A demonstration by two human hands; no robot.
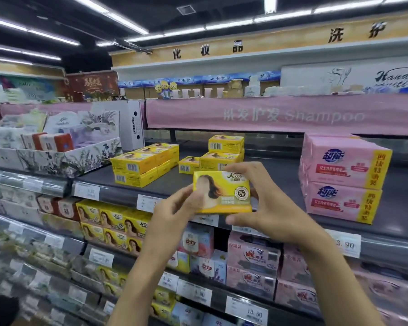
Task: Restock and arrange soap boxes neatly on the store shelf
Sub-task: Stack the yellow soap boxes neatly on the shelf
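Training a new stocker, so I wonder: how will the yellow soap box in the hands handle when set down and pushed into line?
The yellow soap box looks stiff: its edges are straight under the left hand and right hand. Flat faces suggest it will slide, not roll. Its glossy print may be slippery.

Left hand (172,217) and right hand (271,208): bare. Left forearm (137,290) and right forearm (335,278): uncovered from the wrist down to the lower frame edge. Fingers slender, with creased knuckles. Nails too blurred to note. Dark patch (0,311) at bottom-left corner, possibly clothing; cannot tell.
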